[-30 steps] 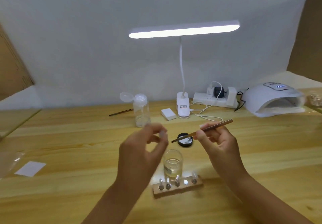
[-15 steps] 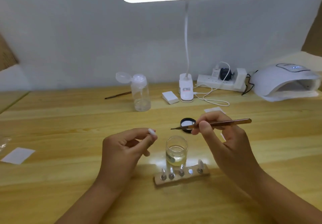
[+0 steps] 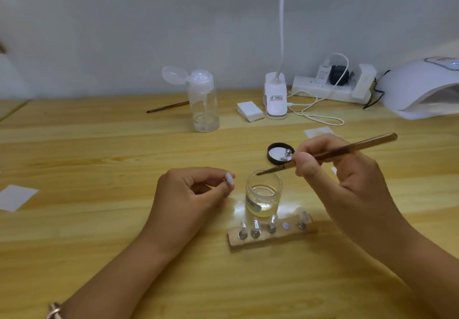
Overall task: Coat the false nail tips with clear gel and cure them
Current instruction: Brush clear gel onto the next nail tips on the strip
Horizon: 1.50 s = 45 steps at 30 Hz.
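Brush-loading step, prob. A white false nail tip is pinched by left hand, just left of small clear glass gel jar; slim brown brush is gripped by right hand, bristles at jar rim. Next: a dip, then a thin, even coat is called for.

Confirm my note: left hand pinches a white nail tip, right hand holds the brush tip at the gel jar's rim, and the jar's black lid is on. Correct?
Not quite: the head view shows the gel jar open, its black lid lying behind it. The rest stands: the left hand pinches the white nail tip, and the right hand holds the brush, tip at the jar's rim.
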Motion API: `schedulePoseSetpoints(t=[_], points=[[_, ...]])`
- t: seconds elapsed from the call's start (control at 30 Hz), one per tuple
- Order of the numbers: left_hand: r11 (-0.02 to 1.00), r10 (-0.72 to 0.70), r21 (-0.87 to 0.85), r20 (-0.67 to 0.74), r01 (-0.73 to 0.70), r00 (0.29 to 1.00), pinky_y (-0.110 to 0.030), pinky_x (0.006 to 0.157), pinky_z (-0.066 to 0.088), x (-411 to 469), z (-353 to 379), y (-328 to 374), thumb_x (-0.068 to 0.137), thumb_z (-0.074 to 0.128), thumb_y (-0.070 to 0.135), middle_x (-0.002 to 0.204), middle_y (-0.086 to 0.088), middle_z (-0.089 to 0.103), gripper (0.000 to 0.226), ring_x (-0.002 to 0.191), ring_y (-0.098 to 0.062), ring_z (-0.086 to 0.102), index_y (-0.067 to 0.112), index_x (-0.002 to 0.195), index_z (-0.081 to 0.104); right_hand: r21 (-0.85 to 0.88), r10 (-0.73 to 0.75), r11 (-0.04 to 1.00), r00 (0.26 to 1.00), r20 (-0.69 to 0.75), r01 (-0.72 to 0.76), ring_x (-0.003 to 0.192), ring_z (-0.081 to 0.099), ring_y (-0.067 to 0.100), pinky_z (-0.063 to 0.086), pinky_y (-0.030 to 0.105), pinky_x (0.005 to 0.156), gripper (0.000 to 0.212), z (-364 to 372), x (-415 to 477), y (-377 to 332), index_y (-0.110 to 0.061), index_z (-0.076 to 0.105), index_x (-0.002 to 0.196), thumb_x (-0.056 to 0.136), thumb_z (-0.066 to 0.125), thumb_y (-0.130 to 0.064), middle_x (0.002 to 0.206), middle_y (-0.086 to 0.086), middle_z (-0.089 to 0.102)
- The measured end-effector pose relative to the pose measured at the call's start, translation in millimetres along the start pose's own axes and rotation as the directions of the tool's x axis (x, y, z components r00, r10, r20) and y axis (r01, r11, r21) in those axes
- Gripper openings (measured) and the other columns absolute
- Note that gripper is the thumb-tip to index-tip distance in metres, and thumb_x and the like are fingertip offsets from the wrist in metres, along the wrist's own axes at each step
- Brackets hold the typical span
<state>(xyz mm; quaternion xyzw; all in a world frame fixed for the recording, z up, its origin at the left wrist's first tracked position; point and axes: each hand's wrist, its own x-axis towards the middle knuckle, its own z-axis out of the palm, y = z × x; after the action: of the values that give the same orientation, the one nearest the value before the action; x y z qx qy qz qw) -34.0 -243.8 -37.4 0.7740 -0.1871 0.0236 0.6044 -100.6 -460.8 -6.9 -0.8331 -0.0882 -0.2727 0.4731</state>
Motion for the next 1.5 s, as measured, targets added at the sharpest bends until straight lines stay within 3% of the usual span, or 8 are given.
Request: schedulePoseSetpoints(t=[0.33,0.5,0.63,0.77,0.9,1.07,1.37,1.5], points=[[0.998,0.007,0.061,0.024,-0.008,1.000,-0.029,0.062,0.055,-1.7,1.2,1.6,0.077,0.080,0.025,0.076,0.010,0.076,0.011,0.061,-0.016,0.069,0.034,0.082,0.080,-0.109,0.059,0.993,0.989,0.139,-0.044,0.085,0.056,0.006,0.041,0.010,0.067,0.012,3.6,-0.4,8.3,-0.031,0.059,0.089,0.095,0.053,-0.039,0.084,-0.019,0.061],[0.996,0.026,0.080,0.021,-0.027,0.999,-0.015,0.056,0.045,-1.0,1.1,2.9,0.075,0.079,0.026,0.073,0.011,0.075,0.007,0.056,0.001,0.057,0.031,0.079,0.080,-0.116,0.041,0.993,0.984,0.173,-0.021,0.087,0.055,0.001,0.038,0.005,0.060,0.011,4.7,-2.3,2.2,-0.032,0.058,0.089,0.097,0.052,-0.039,0.087,-0.018,0.060],[0.988,0.060,0.142,0.030,-0.064,0.998,-0.011,0.057,0.041,-0.7,1.4,4.5,0.077,0.080,0.021,0.073,0.013,0.073,0.009,0.055,-0.001,0.054,0.029,0.079,0.081,-0.123,0.033,0.992,0.981,0.192,-0.010,0.087,0.054,0.001,0.037,0.007,0.054,0.007,5.2,-3.9,0.5,-0.032,0.057,0.088,0.094,0.053,-0.032,0.089,-0.013,0.060],[0.982,0.078,0.171,0.025,-0.081,0.997,-0.011,0.057,0.039,-0.3,1.0,5.2,0.077,0.081,0.021,0.070,0.014,0.071,0.010,0.054,-0.002,0.053,0.030,0.078,0.080,-0.106,0.024,0.994,0.987,0.158,-0.007,0.088,0.054,0.003,0.036,0.007,0.053,0.006,6.5,-4.3,-0.2,-0.027,0.059,0.087,0.091,0.056,-0.028,0.086,-0.013,0.059],[0.980,0.069,0.185,0.024,-0.072,0.997,-0.011,0.057,0.040,-0.4,1.0,6.1,0.076,0.081,0.018,0.071,0.015,0.071,0.013,0.055,-0.002,0.054,0.030,0.079,0.080,-0.090,-0.008,0.996,0.994,0.111,0.018,0.089,0.056,0.006,0.038,0.006,0.057,0.015,6.9,-3.5,-2.0,-0.025,0.059,0.087,0.089,0.050,-0.038,0.088,-0.014,0.060],[0.979,0.050,0.197,0.025,-0.054,0.998,-0.011,0.056,0.041,-1.0,1.3,7.0,0.076,0.081,0.012,0.073,0.016,0.072,0.016,0.053,-0.002,0.055,0.027,0.079,0.079,-0.036,-0.042,0.998,0.999,0.019,0.043,0.085,0.060,0.014,0.045,0.017,0.066,0.014,5.1,-3.1,-3.1,-0.022,0.060,0.084,0.088,0.050,-0.031,0.083,-0.008,0.061],[0.978,0.052,0.200,0.033,-0.058,0.998,-0.013,0.057,0.041,-0.8,1.0,6.6,0.078,0.079,0.010,0.075,0.017,0.072,0.021,0.055,-0.003,0.055,0.031,0.080,0.078,0.003,-0.086,0.996,0.995,-0.047,0.087,0.073,0.055,0.011,0.042,0.020,0.062,0.016,2.9,-3.7,-4.5,-0.014,0.058,0.077,0.086,0.048,-0.023,0.076,-0.004,0.058],[0.977,0.052,0.207,0.037,-0.059,0.998,-0.013,0.056,0.041,-0.6,1.6,6.6,0.078,0.079,0.009,0.074,0.017,0.071,0.022,0.055,-0.002,0.054,0.032,0.079,0.078,0.008,-0.095,0.995,0.994,-0.053,0.096,0.072,0.054,0.009,0.041,0.014,0.066,0.015,2.7,-4.0,-5.3,-0.016,0.057,0.076,0.086,0.048,-0.023,0.075,-0.004,0.058]])
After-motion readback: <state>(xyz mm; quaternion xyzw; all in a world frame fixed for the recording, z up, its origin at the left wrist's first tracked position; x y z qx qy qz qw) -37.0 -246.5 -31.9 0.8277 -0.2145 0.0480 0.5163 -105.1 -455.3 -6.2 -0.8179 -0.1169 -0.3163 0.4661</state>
